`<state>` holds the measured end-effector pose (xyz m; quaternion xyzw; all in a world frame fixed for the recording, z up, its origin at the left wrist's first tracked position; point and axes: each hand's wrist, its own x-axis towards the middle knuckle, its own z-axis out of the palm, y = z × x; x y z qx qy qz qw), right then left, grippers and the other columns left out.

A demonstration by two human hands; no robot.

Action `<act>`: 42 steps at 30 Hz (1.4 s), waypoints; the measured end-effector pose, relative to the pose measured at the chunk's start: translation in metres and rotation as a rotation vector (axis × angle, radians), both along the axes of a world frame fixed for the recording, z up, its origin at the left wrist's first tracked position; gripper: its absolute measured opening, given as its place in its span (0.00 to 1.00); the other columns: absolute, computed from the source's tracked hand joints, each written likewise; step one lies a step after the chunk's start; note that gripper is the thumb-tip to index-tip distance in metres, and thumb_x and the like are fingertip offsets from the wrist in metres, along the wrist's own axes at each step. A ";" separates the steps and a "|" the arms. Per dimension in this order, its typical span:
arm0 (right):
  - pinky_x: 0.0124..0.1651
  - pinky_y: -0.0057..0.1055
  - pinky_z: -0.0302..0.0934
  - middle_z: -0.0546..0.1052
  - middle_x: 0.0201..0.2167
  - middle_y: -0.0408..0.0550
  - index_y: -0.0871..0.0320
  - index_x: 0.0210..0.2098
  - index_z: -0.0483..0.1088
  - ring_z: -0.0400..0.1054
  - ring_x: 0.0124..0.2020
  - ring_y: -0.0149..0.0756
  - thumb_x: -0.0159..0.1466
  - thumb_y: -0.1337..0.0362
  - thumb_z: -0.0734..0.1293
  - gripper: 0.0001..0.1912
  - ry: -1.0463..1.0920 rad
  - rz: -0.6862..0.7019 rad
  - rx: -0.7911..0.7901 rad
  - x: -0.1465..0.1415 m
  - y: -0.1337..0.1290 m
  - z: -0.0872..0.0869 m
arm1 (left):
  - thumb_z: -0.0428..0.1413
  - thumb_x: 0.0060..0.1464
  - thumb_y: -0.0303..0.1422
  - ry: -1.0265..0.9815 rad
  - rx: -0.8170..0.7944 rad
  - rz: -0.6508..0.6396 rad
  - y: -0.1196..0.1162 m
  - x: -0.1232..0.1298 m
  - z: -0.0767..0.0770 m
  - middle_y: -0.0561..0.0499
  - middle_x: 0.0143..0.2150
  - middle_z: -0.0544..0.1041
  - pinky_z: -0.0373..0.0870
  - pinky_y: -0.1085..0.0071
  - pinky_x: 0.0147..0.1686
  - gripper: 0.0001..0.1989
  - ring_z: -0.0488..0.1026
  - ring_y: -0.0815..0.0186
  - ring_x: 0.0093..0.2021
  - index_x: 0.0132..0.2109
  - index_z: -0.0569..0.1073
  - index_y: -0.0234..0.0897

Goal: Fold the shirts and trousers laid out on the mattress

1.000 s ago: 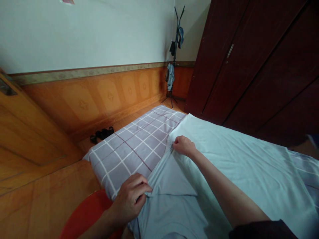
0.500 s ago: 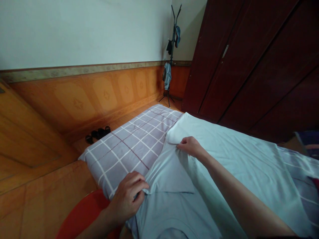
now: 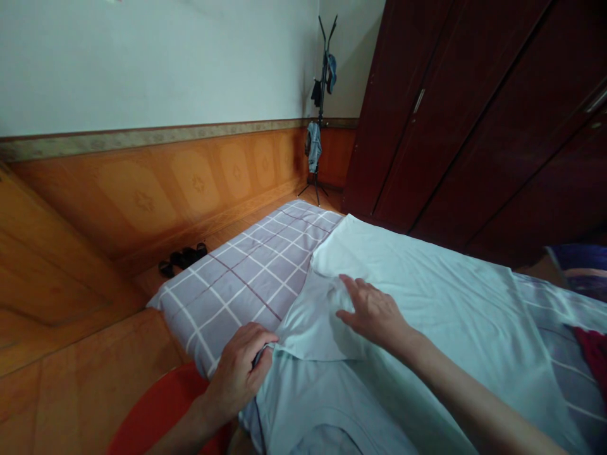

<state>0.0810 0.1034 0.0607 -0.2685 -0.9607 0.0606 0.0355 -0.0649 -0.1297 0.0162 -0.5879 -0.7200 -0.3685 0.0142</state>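
A pale green-grey shirt (image 3: pixel 427 284) lies spread over the bed, its neckline near the bottom of the view and a sleeve folded inward. At the near left, my left hand (image 3: pixel 241 366) pinches the sleeve's edge between thumb and fingers. My right hand (image 3: pixel 372 309) rests on the cloth at the upper part of the sleeve, fingers apart and thumb out, gripping nothing. Under the shirt is a grey checked bedsheet (image 3: pixel 237 278), which shows to the left of it.
A red round stool (image 3: pixel 161 411) stands below the bed's near left corner. Dark shoes (image 3: pixel 183 258) sit on the floor by the wall. A coat rack (image 3: pixel 322 95) stands in the far corner, beside a dark red wardrobe (image 3: pixel 455 126). Red cloth (image 3: pixel 590 354) lies at right.
My right hand has let go of the sleeve's far edge, opened, and moved slightly nearer over the cloth. My left hand still pinches the near edge. The view has shifted a little.
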 end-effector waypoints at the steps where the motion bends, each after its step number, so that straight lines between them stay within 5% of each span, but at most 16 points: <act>1: 0.45 0.38 0.61 0.71 0.50 0.60 0.62 0.57 0.62 0.67 0.49 0.49 0.56 0.62 0.67 0.31 -0.016 0.104 0.040 0.008 -0.011 0.000 | 0.46 0.56 0.22 0.005 -0.003 0.007 0.000 0.000 -0.001 0.50 0.33 0.72 0.65 0.68 0.37 0.10 0.69 0.65 0.36 0.40 0.70 0.37; 4: 0.41 0.35 0.62 0.72 0.47 0.58 0.60 0.44 0.70 0.67 0.47 0.47 0.54 0.70 0.66 0.17 -0.125 0.297 0.057 0.025 -0.038 0.002 | 0.46 0.55 0.21 0.034 0.004 0.009 0.001 0.002 -0.004 0.50 0.32 0.72 0.65 0.68 0.36 0.10 0.69 0.65 0.35 0.38 0.70 0.36; 8: 0.36 0.35 0.62 0.74 0.33 0.55 0.61 0.32 0.71 0.69 0.37 0.43 0.55 0.77 0.60 0.11 -0.170 0.264 0.150 0.036 -0.051 0.010 | 0.46 0.50 0.19 0.125 -0.046 -0.014 -0.002 0.000 -0.003 0.50 0.30 0.70 0.64 0.66 0.37 0.12 0.68 0.64 0.35 0.33 0.71 0.36; 13: 0.43 0.40 0.65 0.75 0.42 0.56 0.61 0.37 0.72 0.69 0.44 0.47 0.56 0.74 0.63 0.10 -0.056 0.319 0.127 0.058 -0.068 0.009 | 0.51 0.53 0.24 0.195 -0.319 -0.161 0.000 -0.007 0.041 0.49 0.37 0.73 0.66 0.65 0.43 0.09 0.69 0.62 0.42 0.39 0.74 0.38; 17: 0.55 0.47 0.60 0.65 0.57 0.63 0.65 0.50 0.69 0.60 0.57 0.55 0.60 0.59 0.67 0.22 0.011 0.366 0.069 0.068 -0.092 -0.002 | 0.46 0.62 0.33 0.277 -0.329 -0.305 0.045 0.000 0.069 0.46 0.53 0.71 0.60 0.64 0.56 0.15 0.65 0.61 0.55 0.54 0.68 0.39; 20: 0.60 0.48 0.54 0.61 0.60 0.66 0.67 0.56 0.64 0.54 0.61 0.57 0.62 0.51 0.65 0.30 0.022 0.339 -0.025 0.074 -0.104 -0.008 | 0.44 0.63 0.40 0.334 -0.385 -0.332 0.094 0.007 0.055 0.39 0.64 0.60 0.52 0.60 0.61 0.25 0.55 0.57 0.64 0.62 0.60 0.32; 24: 0.61 0.49 0.53 0.56 0.63 0.65 0.65 0.60 0.59 0.49 0.63 0.57 0.63 0.52 0.63 0.32 0.065 0.278 -0.062 0.107 -0.119 -0.005 | 0.44 0.60 0.49 0.398 -0.501 -0.274 0.135 0.008 0.010 0.38 0.69 0.47 0.43 0.49 0.63 0.35 0.39 0.50 0.69 0.67 0.51 0.33; 29: 0.55 0.43 0.62 0.60 0.62 0.60 0.59 0.60 0.60 0.58 0.60 0.49 0.62 0.58 0.64 0.28 0.288 -0.052 0.092 0.193 -0.132 0.004 | 0.43 0.58 0.54 0.449 -0.522 -0.258 0.141 -0.006 -0.017 0.40 0.70 0.43 0.40 0.48 0.63 0.37 0.35 0.48 0.69 0.68 0.49 0.38; 34: 0.48 0.42 0.65 0.71 0.52 0.55 0.56 0.52 0.66 0.68 0.50 0.45 0.64 0.54 0.61 0.19 0.552 -0.747 0.313 0.298 -0.130 -0.017 | 0.49 0.51 0.59 0.511 -0.566 -0.354 0.140 0.007 0.006 0.36 0.69 0.44 0.42 0.43 0.61 0.44 0.38 0.41 0.68 0.67 0.51 0.38; 37: 0.48 0.43 0.64 0.71 0.50 0.57 0.59 0.50 0.68 0.68 0.48 0.47 0.63 0.51 0.60 0.22 0.474 -1.000 0.257 0.332 -0.129 -0.035 | 0.52 0.49 0.58 0.543 -0.440 -0.671 0.138 0.054 0.033 0.39 0.69 0.49 0.41 0.45 0.62 0.45 0.42 0.45 0.68 0.67 0.51 0.41; 39: 0.48 0.44 0.63 0.71 0.49 0.58 0.61 0.51 0.67 0.66 0.49 0.49 0.62 0.50 0.62 0.25 0.346 -1.059 0.216 0.335 -0.127 -0.042 | 0.51 0.53 0.55 0.528 -0.385 -0.972 0.134 0.098 0.046 0.44 0.68 0.54 0.42 0.50 0.63 0.40 0.46 0.52 0.68 0.67 0.49 0.47; 42: 0.46 0.44 0.61 0.72 0.43 0.57 0.62 0.48 0.69 0.65 0.45 0.50 0.60 0.51 0.63 0.23 0.180 -1.110 0.229 0.323 -0.118 -0.042 | 0.53 0.53 0.52 0.466 -0.301 -1.256 0.127 0.160 0.049 0.42 0.66 0.58 0.44 0.50 0.64 0.37 0.51 0.53 0.67 0.66 0.55 0.45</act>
